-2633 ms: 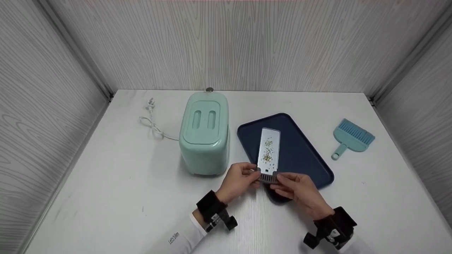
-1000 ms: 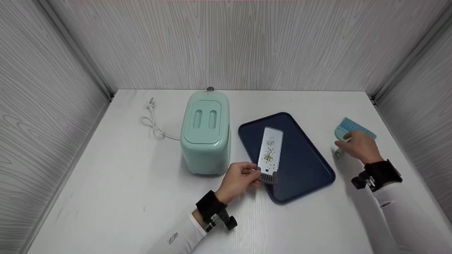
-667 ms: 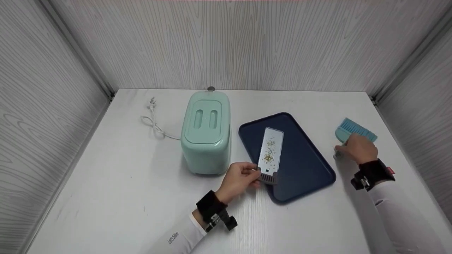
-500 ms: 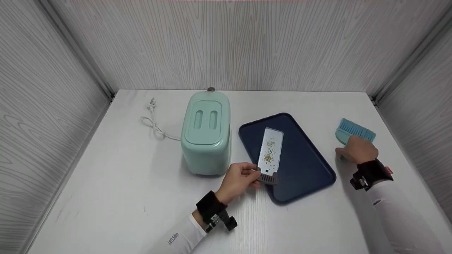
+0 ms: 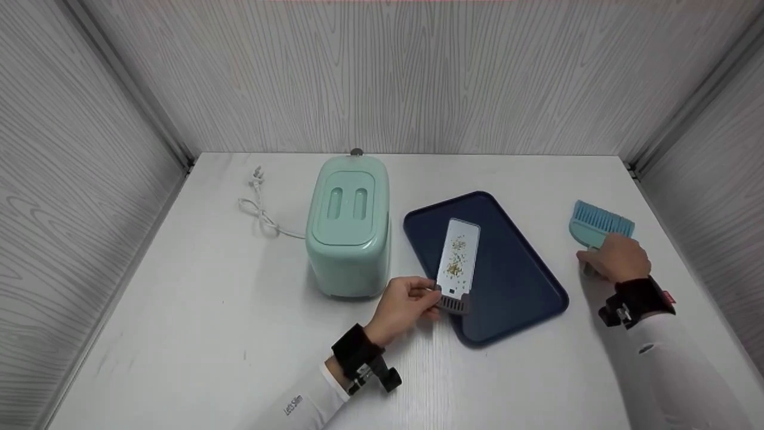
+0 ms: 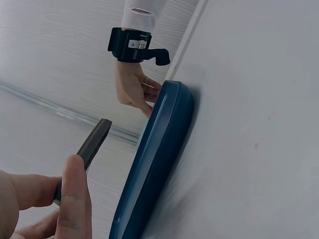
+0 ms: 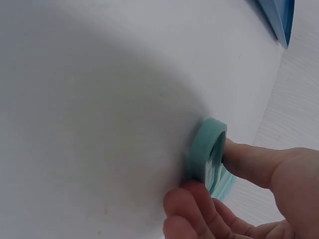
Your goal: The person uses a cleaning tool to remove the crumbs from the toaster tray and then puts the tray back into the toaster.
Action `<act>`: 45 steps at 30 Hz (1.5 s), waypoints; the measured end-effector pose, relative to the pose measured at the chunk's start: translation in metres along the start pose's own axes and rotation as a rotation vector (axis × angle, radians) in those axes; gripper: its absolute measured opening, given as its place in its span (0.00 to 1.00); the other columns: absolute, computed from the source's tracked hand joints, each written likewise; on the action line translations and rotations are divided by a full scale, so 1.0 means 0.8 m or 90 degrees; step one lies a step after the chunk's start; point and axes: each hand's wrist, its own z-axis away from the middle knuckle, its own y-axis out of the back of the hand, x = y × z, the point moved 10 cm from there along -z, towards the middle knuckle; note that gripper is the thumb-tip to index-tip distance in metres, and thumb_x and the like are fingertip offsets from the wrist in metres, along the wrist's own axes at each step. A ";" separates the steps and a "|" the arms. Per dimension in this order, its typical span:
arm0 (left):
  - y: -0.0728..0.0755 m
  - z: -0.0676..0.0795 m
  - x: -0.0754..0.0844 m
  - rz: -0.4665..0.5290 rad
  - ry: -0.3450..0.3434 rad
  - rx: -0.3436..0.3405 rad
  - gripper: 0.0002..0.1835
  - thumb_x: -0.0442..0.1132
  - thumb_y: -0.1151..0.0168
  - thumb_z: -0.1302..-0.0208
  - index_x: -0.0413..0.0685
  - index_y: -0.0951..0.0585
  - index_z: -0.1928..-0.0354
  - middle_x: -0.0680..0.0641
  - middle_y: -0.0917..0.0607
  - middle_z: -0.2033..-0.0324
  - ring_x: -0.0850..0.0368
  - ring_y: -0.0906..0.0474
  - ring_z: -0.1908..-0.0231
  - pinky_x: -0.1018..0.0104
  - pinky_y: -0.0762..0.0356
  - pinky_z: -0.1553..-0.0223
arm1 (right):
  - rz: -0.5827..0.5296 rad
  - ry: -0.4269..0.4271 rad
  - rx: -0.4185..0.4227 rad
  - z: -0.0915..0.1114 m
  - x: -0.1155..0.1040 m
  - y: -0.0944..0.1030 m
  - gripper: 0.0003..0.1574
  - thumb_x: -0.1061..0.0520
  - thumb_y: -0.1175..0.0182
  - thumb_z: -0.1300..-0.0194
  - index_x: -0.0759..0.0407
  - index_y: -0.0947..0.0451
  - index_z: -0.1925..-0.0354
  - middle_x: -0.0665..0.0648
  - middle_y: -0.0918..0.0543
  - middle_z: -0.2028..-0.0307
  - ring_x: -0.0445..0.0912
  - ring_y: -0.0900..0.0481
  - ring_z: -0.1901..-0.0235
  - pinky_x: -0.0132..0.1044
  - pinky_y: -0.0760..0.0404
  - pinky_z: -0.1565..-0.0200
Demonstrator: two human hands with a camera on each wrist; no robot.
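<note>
With thumb and fingers, my left hand (image 5: pixel 401 306) pinches the left end of the grey slotted grip (image 5: pixel 456 305) on a silvery crumb tray (image 5: pixel 465 229). Golden crumbs (image 5: pixel 455 267) are scattered along it. In the head view it overlaps a dark blue serving tray (image 5: pixel 513 286); the left wrist view shows the grip's edge (image 6: pixel 95 142) raised beside the blue rim. Over at the right, my right hand (image 5: pixel 621 258) holds a teal brush (image 5: pixel 600 222) by its handle. Thumb and fingers lie on either side of the looped handle end (image 7: pixel 201 149) in the right wrist view.
A mint-green toaster (image 5: pixel 346 209) with its lid on stands left of the blue tray. Its white cord (image 5: pixel 262 217) and plug lie behind it to the left. Wood-grain panels (image 5: pixel 382 77) enclose the white table (image 5: pixel 179 310) at the back and sides.
My right hand has let go of the crumb tray's grip, moved right to the brush and taken hold of its handle. My left hand has stayed on the grip.
</note>
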 end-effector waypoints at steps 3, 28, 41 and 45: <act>0.000 0.000 0.000 0.001 0.005 0.003 0.14 0.26 0.36 0.31 0.22 0.20 0.47 0.33 0.12 0.62 0.61 0.16 0.74 0.66 0.10 0.65 | -0.002 -0.014 -0.005 0.001 0.006 -0.001 0.29 0.46 0.34 0.35 0.59 0.28 0.85 0.54 0.25 0.89 0.47 0.26 0.88 0.36 0.32 0.86; 0.001 0.001 -0.002 -0.008 0.012 0.003 0.14 0.26 0.37 0.30 0.23 0.20 0.46 0.30 0.13 0.60 0.61 0.15 0.75 0.67 0.10 0.66 | -0.161 -0.076 -0.094 0.005 0.034 -0.003 0.17 0.52 0.41 0.36 0.66 0.27 0.72 0.55 0.21 0.81 0.47 0.16 0.79 0.41 0.10 0.73; 0.000 0.002 0.001 -0.009 0.013 0.009 0.14 0.26 0.37 0.30 0.23 0.20 0.47 0.28 0.13 0.59 0.61 0.15 0.74 0.68 0.11 0.66 | -0.220 -0.109 -0.106 0.006 0.050 0.006 0.34 0.39 0.43 0.28 0.72 0.23 0.56 0.50 0.21 0.79 0.41 0.28 0.81 0.34 0.28 0.80; 0.000 0.001 0.000 -0.013 0.009 0.006 0.14 0.27 0.37 0.30 0.24 0.20 0.47 0.29 0.13 0.60 0.62 0.15 0.74 0.68 0.11 0.66 | -0.306 -0.121 -0.115 0.006 0.055 -0.001 0.35 0.38 0.45 0.25 0.72 0.25 0.51 0.46 0.21 0.77 0.36 0.32 0.83 0.30 0.30 0.81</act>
